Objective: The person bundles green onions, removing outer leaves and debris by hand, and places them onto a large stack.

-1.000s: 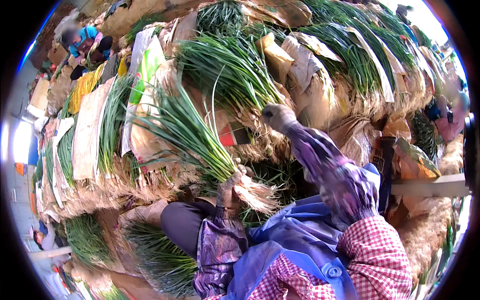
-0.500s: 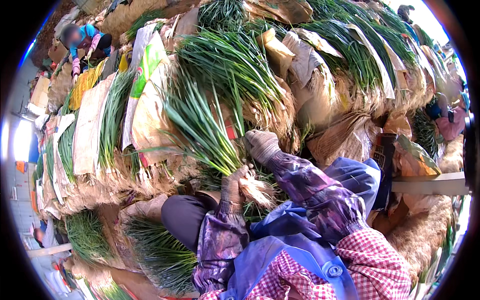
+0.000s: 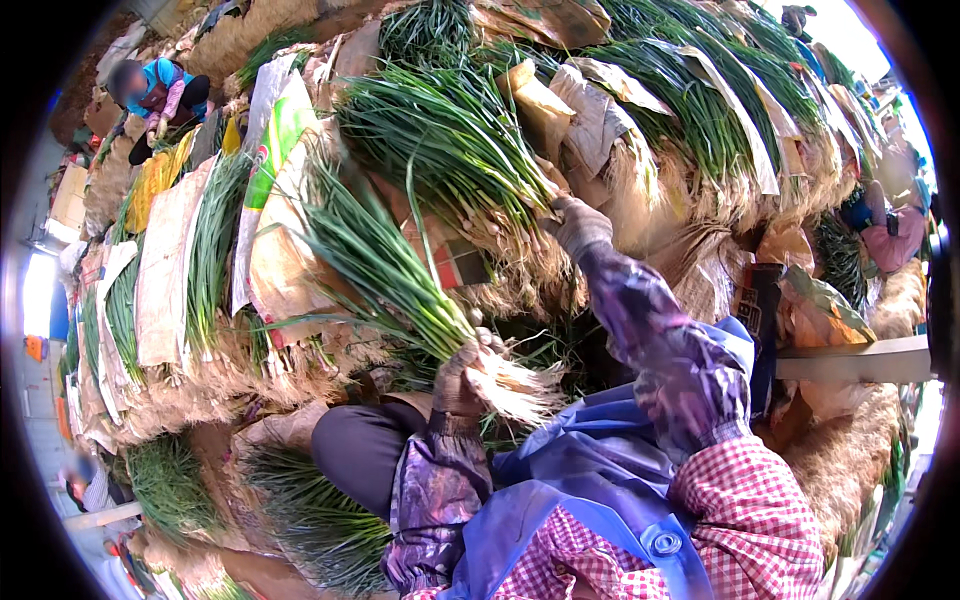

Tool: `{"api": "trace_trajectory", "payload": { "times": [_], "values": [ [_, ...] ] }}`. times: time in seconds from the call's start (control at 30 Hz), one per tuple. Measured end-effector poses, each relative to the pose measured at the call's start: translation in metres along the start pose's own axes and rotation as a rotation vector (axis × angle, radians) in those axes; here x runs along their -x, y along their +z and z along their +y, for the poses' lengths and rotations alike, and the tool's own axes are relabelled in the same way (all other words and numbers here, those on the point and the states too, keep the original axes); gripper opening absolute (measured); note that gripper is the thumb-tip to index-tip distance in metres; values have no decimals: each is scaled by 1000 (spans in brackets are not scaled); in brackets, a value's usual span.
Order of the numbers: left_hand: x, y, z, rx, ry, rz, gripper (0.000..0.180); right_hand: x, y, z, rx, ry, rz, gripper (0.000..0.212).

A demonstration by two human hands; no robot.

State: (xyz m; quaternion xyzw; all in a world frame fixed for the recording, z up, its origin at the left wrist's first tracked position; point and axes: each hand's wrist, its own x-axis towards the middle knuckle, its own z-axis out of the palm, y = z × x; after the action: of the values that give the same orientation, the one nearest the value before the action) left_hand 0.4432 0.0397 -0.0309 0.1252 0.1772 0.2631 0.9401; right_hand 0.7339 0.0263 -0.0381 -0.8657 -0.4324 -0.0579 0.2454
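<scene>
A bunch of scallions (image 3: pixel 405 285) slants up and left from my gloved left hand (image 3: pixel 466 378). That hand is closed round the pale stalks, just above the stringy white roots (image 3: pixel 525 385), which stick out to the right. Farther up, my gloved right hand (image 3: pixel 582 226) is at the right edge of a larger heap of scallions (image 3: pixel 445 140). Its fingers are curled in on the pale stalk ends there, and the fingertips are partly hidden among them.
Wrapped rows of scallions (image 3: pixel 215 260) stand at the left, and more (image 3: pixel 690 120) at the upper right. Loose greens (image 3: pixel 320 510) lie by my left knee. A pale beam (image 3: pixel 860 360) juts in at the right. Other people work at the upper left (image 3: pixel 165 90) and far right (image 3: pixel 897 235).
My right hand has moved up and right, from beside the held bunch to the heap's stalk ends. The left hand keeps its bunch, which now lies slightly lower and more tilted.
</scene>
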Motion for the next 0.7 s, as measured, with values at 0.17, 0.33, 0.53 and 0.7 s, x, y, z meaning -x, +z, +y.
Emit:
{"api": "trace_trajectory", "payload": {
  "times": [0.17,0.33,0.53,0.7],
  "values": [
    [-16,-24,1,-256,-96,100,21,36,-33,-44,55,-116,-378,15],
    [-13,14,10,-307,-124,228,15,94,-59,-78,-679,-346,-466,21],
    [4,11,0,202,-164,-219,28,75,-43,-109,-1687,703,-843,33],
    [8,17,3,149,76,-245,25,83,-5,-113,-1341,611,-335,20]
  ]
}}
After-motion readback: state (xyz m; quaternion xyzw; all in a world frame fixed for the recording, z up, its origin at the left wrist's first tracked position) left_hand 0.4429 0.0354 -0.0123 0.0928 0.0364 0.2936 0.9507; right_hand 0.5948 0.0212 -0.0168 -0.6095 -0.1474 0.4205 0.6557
